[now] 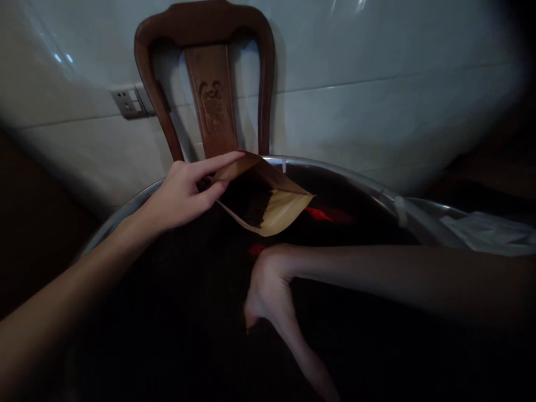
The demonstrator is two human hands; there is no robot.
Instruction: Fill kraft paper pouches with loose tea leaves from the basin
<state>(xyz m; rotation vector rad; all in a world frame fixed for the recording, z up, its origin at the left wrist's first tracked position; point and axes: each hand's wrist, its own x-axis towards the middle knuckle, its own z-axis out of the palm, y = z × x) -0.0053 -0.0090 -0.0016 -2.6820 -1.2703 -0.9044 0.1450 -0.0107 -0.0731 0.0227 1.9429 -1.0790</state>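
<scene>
My left hand (190, 187) pinches the left edge of a brown paper bag (287, 209), thumb at its mouth and fingers along the back. The bag is tilted with its mouth gaping towards me; dark contents or deep shadow fill its left part. My right hand (272, 296) is bent down at the wrist below the bag, apart from it, over the dark round table (343, 184). Its fingers point down and towards me, and the tips are lost in darkness, so whatever they touch cannot be made out.
A carved wooden chair (213, 106) stands behind the table, against a tiled wall (355, 111) with a socket (128, 102). Red patches (320, 214) show on the dark tabletop. A pale plastic sheet or bag (494, 231) lies at the right rim.
</scene>
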